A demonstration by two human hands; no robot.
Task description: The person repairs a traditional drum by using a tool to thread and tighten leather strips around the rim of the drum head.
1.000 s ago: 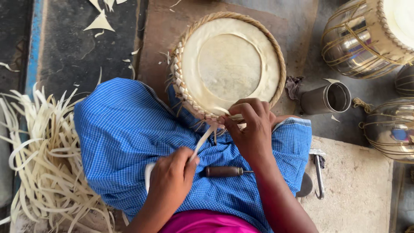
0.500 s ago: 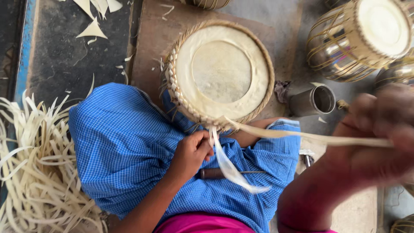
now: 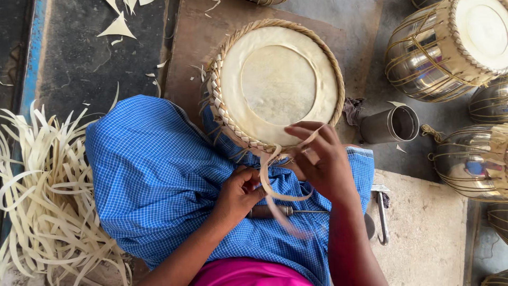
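Round drum head with pale skin and braided rim (image 3: 279,85) rests on the blue checked lap cloth (image 3: 159,180), near edge toward the body. Right hand (image 3: 323,159) pinches the pale hide strip (image 3: 272,185) at the rim; left hand (image 3: 241,193) closes on its lower loop. Wooden-handled awl (image 3: 275,211) lies beneath. Metal cup (image 3: 391,125) and laced metal drum shells (image 3: 444,50) stand right; cut strips (image 3: 47,201) heap left.

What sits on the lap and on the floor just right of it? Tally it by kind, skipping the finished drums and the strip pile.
Drum with braided rim: 1
Pale lacing strip: 1
Wooden-handled tool: 1
Metal cup: 1
Metal hook tool: 1
Total: 5
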